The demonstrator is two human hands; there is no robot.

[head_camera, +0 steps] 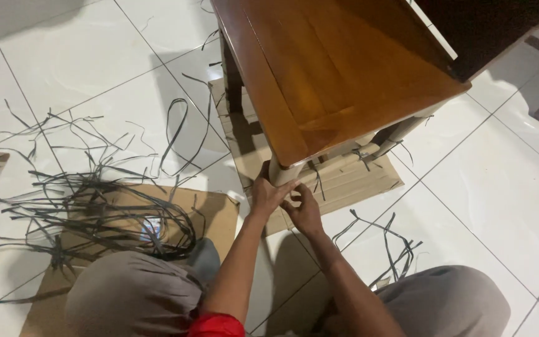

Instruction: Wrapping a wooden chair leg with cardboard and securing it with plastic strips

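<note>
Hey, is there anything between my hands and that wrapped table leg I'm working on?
Nothing visible. The left hand and right hand are both already on the paper-wrapped leg under the corner of the wooden table. The loose black strips lie on the floor to the left, apart from the hands.

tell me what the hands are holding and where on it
Both hands, left hand and right hand, grip the wrapped table leg just below the wooden table top.

Head camera looks steeply down, close above table (338,81) and floor (500,200)
</note>
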